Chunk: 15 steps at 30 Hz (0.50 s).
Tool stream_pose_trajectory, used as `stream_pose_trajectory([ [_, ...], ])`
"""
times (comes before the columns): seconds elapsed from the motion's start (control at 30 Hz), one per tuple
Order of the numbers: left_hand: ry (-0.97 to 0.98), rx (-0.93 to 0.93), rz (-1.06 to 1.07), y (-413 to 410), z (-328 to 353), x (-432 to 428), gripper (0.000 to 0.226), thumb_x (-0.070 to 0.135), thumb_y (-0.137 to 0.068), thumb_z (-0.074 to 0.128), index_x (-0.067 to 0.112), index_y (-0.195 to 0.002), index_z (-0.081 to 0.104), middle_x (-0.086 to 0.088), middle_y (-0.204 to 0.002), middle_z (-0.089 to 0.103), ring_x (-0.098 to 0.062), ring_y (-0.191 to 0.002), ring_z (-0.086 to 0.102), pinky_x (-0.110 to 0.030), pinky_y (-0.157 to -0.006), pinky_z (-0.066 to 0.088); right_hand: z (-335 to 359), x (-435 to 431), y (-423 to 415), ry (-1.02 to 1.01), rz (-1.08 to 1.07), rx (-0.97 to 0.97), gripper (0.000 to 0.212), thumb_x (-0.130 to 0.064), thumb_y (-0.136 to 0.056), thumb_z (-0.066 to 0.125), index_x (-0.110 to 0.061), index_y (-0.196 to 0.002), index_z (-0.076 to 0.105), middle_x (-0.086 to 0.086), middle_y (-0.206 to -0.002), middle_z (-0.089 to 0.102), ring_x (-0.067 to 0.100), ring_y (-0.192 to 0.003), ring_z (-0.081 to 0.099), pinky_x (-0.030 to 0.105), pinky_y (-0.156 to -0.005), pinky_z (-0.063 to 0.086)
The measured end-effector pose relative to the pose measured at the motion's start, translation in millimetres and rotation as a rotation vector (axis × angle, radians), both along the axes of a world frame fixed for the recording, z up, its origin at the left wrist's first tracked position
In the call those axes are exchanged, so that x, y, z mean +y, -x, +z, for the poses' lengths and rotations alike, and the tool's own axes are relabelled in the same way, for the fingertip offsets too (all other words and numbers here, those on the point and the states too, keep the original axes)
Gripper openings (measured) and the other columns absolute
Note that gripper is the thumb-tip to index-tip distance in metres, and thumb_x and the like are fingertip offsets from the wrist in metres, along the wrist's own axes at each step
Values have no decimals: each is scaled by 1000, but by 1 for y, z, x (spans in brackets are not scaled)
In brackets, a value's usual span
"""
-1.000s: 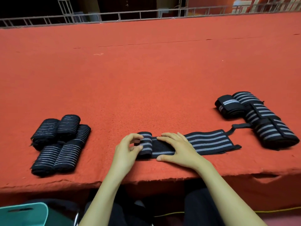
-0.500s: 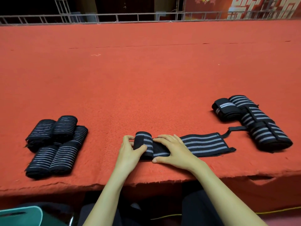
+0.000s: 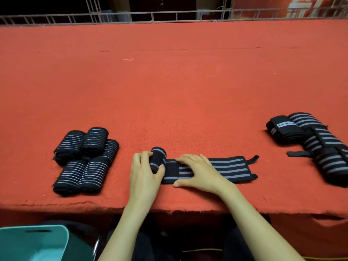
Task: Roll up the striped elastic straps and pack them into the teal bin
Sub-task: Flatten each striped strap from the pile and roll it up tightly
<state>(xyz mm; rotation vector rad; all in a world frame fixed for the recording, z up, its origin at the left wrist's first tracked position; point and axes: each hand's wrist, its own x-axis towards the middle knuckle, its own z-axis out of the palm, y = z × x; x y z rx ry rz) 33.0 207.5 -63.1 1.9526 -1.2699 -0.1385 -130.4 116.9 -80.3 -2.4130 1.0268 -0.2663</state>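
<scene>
Striped strap (image 3: 226,167): lies at the near edge of the red table (image 3: 169,91), left end rolled, the rest flat to the right.
Left hand (image 3: 145,172): fingers and thumb curl round the rolled end.
Right hand (image 3: 199,171): flat, fingers straight, presses on the flat part.
Rolled straps (image 3: 84,161): five, grouped at left.
Other straps (image 3: 316,146): piled at right.
Teal bin (image 3: 33,242): below the table, near left.

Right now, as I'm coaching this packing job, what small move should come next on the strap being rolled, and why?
Probably roll the coil a little further to the right. The left hand grips it, the right hand presses the strap flat, and much of the strap's length lies unrolled on the table.
</scene>
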Motion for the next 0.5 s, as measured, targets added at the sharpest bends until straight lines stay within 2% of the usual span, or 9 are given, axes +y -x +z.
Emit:
stream_pose_trajectory([
  [0.07, 41, -68, -37, 6, -3, -3, 36, 21, -78, 73, 11, -108, 57, 1, -107, 47, -18, -102, 47, -20, -82, 30, 1, -3, 18, -19, -54, -8, 79, -65, -72, 66, -35, -141, 39, -16, -146, 35, 3, -137, 24, 38, -120, 2],
  [0.2, 77, 6, -177, 13, -5, -5, 43, 33, -73, 78, 20, -111, 61, 14, -104, 42, -3, -101, 37, -8, -86, 26, 1, -4, 45, -22, -118, -52, 78, -63, -71, 70, -36, -139, 41, -22, -140, 36, -1, -136, 25, 31, -119, -3],
  [0.3, 83, 76, -308, 22, -5, -4, 41, 53, -73, 67, 32, -108, 65, 24, -107, 45, 3, -105, 38, 0, -91, 22, -3, -2, 50, 11, -123, -72, 78, -63, -72, 69, -36, -139, 41, -21, -141, 36, -4, -135, 25, 29, -119, -3],
  [0.33, 80, 94, -340, 25, -5, -5, 36, 52, -77, 63, 31, -106, 67, 24, -109, 49, 4, -107, 41, 0, -92, 23, -4, -1, 50, 26, -128, -72, 78, -64, -72, 68, -35, -139, 42, -20, -143, 37, -4, -135, 25, 27, -118, -3],
  [0.4, 86, 128, -362, 27, -3, -8, 16, 30, -90, 60, 25, -101, 71, 19, -108, 59, 5, -106, 48, -3, -92, 29, -6, 0, 50, 50, -139, -76, 78, -65, -71, 67, -36, -139, 42, -19, -144, 37, -4, -136, 25, 26, -117, -3],
  [0.47, 105, 200, -334, 22, 0, -10, 21, 6, -91, 57, 22, -96, 70, 14, -104, 64, 11, -101, 52, -3, -88, 34, -7, 2, 50, 58, -145, -83, 77, -67, -72, 65, -36, -139, 43, -19, -144, 37, -4, -136, 25, 26, -118, -3],
  [0.5, 102, 247, -308, 18, 0, -11, 24, 1, -87, 59, 21, -93, 69, 11, -103, 63, 11, -101, 53, -2, -85, 34, -7, 2, 51, 61, -144, -81, 77, -67, -72, 64, -36, -139, 42, -20, -145, 36, -4, -136, 24, 27, -118, -3],
])
